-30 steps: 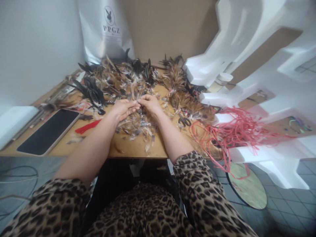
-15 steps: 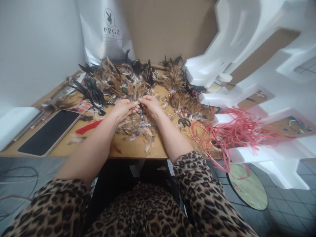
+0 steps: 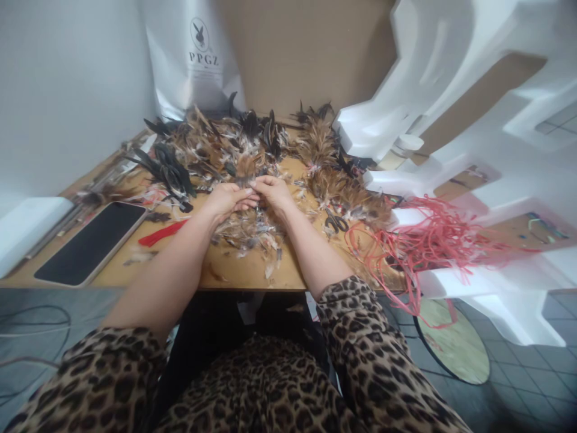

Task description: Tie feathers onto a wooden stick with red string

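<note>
Over the middle of the wooden table (image 3: pixel 252 273), my left hand (image 3: pixel 229 200) and my right hand (image 3: pixel 273 193) meet fingertip to fingertip. Both are closed in a pinch on a small bunch of brown feathers (image 3: pixel 246 166), whose tips point away from me. The quill ends are hidden by my fingers. Loose brown and white feathers (image 3: pixel 246 231) lie below my hands. Behind them spreads a heap of brown feathers (image 3: pixel 202 141), with a black feather bundle (image 3: pixel 169 171) at its left.
A phone (image 3: pixel 92 243) and a red tassel (image 3: pixel 160 233) lie at the left. Black scissors (image 3: pixel 336 221), brown feather bundles (image 3: pixel 347 195) and tangled pink ribbon (image 3: pixel 433 234) are on the right, beside white foam pieces (image 3: pixel 473 282). A silver bag (image 3: pixel 198 84) stands behind.
The feather bunch between my fingers has shifted slightly and looks more compact. My left fingers have moved a little, while both hands stay together in nearly the same place.
</note>
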The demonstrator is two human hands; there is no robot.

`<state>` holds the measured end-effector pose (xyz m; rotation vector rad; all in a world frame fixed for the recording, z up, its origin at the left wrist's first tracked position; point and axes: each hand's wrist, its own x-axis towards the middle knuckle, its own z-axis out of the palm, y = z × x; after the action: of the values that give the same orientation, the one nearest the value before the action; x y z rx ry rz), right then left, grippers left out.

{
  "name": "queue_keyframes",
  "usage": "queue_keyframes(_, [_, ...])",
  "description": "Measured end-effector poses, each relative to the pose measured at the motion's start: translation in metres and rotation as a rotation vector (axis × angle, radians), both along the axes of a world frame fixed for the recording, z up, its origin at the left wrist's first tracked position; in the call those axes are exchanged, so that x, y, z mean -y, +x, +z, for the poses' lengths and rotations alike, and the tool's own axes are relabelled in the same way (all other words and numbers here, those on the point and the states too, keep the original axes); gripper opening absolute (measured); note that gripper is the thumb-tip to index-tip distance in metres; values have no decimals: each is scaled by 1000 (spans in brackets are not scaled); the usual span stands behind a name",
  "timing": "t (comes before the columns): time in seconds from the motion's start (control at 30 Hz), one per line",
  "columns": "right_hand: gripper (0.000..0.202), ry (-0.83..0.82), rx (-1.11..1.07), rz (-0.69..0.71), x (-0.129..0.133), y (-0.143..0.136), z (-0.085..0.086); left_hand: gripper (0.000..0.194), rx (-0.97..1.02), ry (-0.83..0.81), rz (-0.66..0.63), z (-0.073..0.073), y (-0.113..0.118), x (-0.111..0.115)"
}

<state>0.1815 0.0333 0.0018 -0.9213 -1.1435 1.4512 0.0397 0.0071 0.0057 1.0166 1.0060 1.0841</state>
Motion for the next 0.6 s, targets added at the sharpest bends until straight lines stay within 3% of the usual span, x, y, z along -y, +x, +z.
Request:
queue_keyframes(0.43, [41, -28, -88, 74, -1, 0, -3, 14, -57, 12, -114, 5, -3, 2])
queue_keyframes(0.6, [40, -10, -56, 88, 1, 1, -1, 17, -130, 40, -100, 7, -3, 4])
